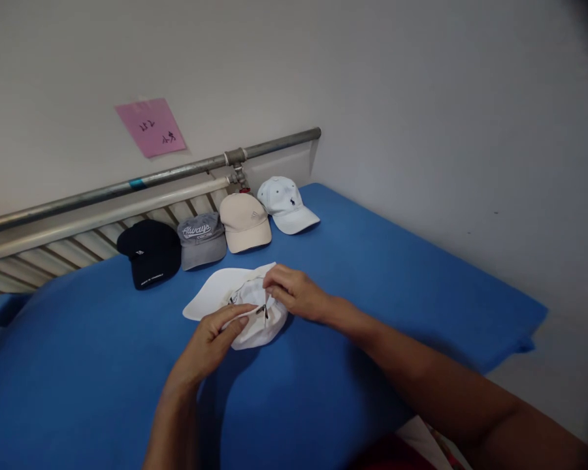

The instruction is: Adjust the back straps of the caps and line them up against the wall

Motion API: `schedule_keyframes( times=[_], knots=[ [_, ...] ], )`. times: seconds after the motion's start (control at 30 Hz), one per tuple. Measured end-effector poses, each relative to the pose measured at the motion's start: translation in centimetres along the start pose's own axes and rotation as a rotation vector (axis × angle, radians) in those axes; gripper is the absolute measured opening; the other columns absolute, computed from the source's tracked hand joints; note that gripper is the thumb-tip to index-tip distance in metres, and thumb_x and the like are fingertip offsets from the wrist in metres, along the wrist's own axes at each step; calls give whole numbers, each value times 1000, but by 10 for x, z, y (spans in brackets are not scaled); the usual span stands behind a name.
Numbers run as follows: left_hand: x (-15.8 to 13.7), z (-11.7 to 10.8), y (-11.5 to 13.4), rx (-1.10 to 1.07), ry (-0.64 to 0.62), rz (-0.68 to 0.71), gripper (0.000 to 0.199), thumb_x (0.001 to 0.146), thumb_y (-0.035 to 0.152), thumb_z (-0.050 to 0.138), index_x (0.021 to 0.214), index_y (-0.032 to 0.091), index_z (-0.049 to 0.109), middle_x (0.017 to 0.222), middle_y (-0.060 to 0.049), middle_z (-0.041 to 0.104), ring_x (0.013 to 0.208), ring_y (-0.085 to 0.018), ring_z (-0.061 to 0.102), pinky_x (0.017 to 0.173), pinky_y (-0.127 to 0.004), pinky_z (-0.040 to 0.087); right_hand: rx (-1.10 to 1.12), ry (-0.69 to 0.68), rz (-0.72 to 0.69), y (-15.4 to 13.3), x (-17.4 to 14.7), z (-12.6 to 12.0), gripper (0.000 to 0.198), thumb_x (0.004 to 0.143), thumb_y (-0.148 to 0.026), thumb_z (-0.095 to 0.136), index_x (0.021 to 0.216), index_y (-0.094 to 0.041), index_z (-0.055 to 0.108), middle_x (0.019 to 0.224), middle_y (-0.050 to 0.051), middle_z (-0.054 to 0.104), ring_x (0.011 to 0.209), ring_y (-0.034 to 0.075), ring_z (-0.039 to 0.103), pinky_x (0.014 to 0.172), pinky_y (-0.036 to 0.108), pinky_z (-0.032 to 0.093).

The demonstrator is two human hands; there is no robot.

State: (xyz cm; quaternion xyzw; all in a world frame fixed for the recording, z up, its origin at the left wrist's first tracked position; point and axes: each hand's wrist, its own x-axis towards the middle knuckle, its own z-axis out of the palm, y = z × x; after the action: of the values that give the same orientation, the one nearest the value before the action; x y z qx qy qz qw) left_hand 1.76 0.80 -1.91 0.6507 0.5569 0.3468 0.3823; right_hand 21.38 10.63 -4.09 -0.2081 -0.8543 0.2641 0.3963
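A white baseball cap (261, 331) lies tipped on the blue-covered surface, its brim pointing left and its inside partly showing. My left hand (210, 341) pinches the cap's near edge between thumb and fingers. On the far right side of the opening, my right hand (294, 292) has its fingers closed on the rim. Between the two hands a dark buckle and a narrow strap show at the back of the cap. The fingertips of my right hand hide part of the edge.
Behind stand a black cap (151, 251), a grey cap (202, 241), a beige cap (245, 223) and a pale cap (287, 203) in a row. A radiator (102, 222) and a metal pipe (186, 171) run along the wall, below a pink paper (151, 127). The blue cover (396, 261) reaches the right wall.
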Motion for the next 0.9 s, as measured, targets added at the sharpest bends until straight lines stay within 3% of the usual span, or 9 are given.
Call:
schedule_keyframes(
  times=[0.13, 0.27, 0.33, 0.4, 0.47, 0.53, 0.6, 0.63, 0.9],
  knots=[
    [-2, -1, 3, -27, 18, -77, 30, 85, 38, 54, 105, 23, 70, 110, -5, 69, 99, -24, 61, 88, -35, 47, 13, 192, 278, 11, 1, 2, 10, 81, -12, 47, 79, -18, 55, 72, 0, 57, 65, 11, 53, 63, 23, 44],
    [-4, -7, -2, -148, 164, -69, 41, 83, 39, 55, 119, 21, 62, 118, -8, 64, 82, -20, 63, 72, -31, 52, 328, 319, 666, 18, 4, -3, 6, 80, -21, 48, 81, -20, 54, 49, -7, 49, 38, 8, 42, 39, 19, 33],
    [-2, -15, -12, -159, 293, -65, 41, 84, 36, 51, 121, 20, 60, 123, -10, 59, 87, -21, 62, 69, -31, 53, 517, 404, 779, 19, 6, -6, 5, 78, -23, 49, 81, -21, 53, 44, -9, 48, 31, 7, 38, 33, 18, 28],
    [0, -25, -28, -89, 460, -74, 34, 84, 29, 46, 111, 19, 65, 127, -10, 55, 103, -26, 58, 71, -34, 54, 638, 483, 817, 19, 9, -9, 5, 75, -22, 50, 80, -21, 52, 43, -9, 49, 30, 7, 38, 31, 17, 28],
    [3, -35, -45, 40, 600, -87, 33, 77, 15, 45, 100, 19, 68, 128, -9, 54, 116, -29, 51, 85, -42, 51, 683, 521, 831, 19, 10, -10, 6, 74, -22, 51, 79, -21, 51, 42, -9, 49, 31, 7, 39, 30, 16, 28],
    [5, -43, -60, 193, 661, -106, 42, 65, 1, 47, 95, 20, 70, 127, -8, 56, 127, -30, 42, 107, -48, 33, 702, 533, 848, 21, 11, -11, 6, 72, -21, 53, 78, -20, 52, 43, -8, 49, 32, 7, 41, 29, 15, 27],
    [7, -45, -70, 230, 631, -117, 52, 56, -8, 46, 91, 21, 71, 124, -7, 59, 129, -30, 40, 113, -49, 19, 727, 543, 866, 23, 12, -13, 6, 70, -20, 55, 76, -20, 52, 46, -7, 49, 33, 7, 43, 28, 15, 26],
    [7, -44, -73, 213, 599, -119, 53, 55, -10, 46, 88, 21, 72, 121, -7, 62, 127, -30, 43, 113, -49, 20, 739, 551, 874, 23, 12, -14, 7, 70, -19, 56, 75, -19, 52, 48, -7, 50, 34, 7, 44, 28, 15, 26],
    [3, -29, -60, 175, 505, -72, 39, 59, -6, 57, 81, 21, 74, 99, -7, 73, 104, -25, 61, 103, -42, 38, 804, 616, 966, 15, 17, -25, 9, 73, -11, 56, 75, -18, 52, 60, -3, 51, 36, 5, 44, 29, 15, 24]
  ],
)
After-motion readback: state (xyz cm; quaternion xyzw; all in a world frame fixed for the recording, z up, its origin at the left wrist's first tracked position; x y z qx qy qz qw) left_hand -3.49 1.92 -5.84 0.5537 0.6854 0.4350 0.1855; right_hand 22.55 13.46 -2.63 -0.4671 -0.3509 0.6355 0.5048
